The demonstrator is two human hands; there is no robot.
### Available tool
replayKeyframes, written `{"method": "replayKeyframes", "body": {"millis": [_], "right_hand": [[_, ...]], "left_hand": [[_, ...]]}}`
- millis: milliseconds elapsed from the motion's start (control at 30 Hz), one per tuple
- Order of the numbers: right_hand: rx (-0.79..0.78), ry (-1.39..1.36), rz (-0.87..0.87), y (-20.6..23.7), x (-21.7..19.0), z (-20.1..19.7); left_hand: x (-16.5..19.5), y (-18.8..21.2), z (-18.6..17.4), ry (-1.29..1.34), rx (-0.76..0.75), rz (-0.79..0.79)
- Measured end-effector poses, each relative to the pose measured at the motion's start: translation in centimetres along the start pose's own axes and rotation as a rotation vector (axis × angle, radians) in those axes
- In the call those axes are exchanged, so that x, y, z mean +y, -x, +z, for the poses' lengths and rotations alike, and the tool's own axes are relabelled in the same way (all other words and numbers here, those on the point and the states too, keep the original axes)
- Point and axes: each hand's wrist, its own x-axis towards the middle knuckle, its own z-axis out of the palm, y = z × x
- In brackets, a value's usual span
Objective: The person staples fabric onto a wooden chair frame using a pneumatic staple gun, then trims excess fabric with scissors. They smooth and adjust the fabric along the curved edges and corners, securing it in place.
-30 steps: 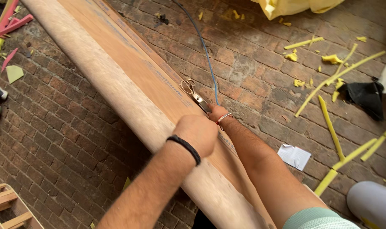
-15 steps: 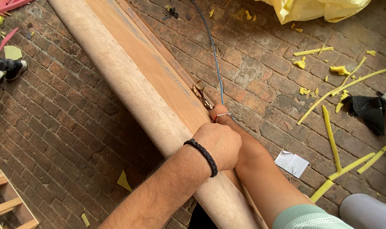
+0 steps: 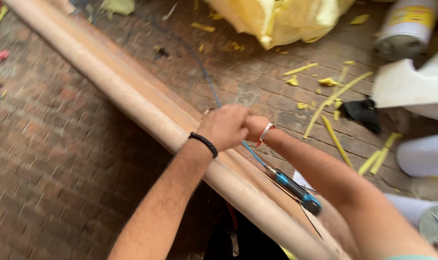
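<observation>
Both hands met over a long pale wooden pole (image 3: pixel 146 113) that ran diagonally across the brick floor (image 3: pixel 60 159) from the far left to the near right. The left hand (image 3: pixel 224 126), with a black band (image 3: pixel 203 143) at its wrist, was clenched into a fist on top of the pole about midway along it. The right hand (image 3: pixel 255 127), with a red and white band (image 3: pixel 265 134) at its wrist, lay just right of the left one and touching it; the left hand hid most of it and the frame was blurred, so I could not tell how its fingers were set. A thin blue cord (image 3: pixel 207 79) ran from the hands toward the far side of the floor. A blue-handled tool (image 3: pixel 296 190) lay against the pole nearer than the hands, under the right forearm, and a thin blue line joined it to the hands. Yellow strips and shavings (image 3: pixel 332 96) were scattered over the bricks to the right, a crumpled yellow sheet (image 3: pixel 276 19) lay at the far side, and white rolls (image 3: pixel 423 154) stood at the right edge.
</observation>
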Motion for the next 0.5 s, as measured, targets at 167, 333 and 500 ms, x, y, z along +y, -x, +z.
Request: {"method": "replayKeyframes", "body": {"millis": [167,333,500], "right_hand": [[0.368,0.590,-0.242,16.7,-1.8,-6.4],[0.787,0.894,-0.150,35.5,-7.3,-7.7],[1.544,0.606,0.326,52.3,-14.7,-0.6]], "left_hand": [[7.7,1.2,-0.8,0.072,-0.113,0.235],[18.3,4.3,0.6,0.256,-0.188,0.504],[28.7,9.1,3.3,1.182,-0.713,0.333]]}}
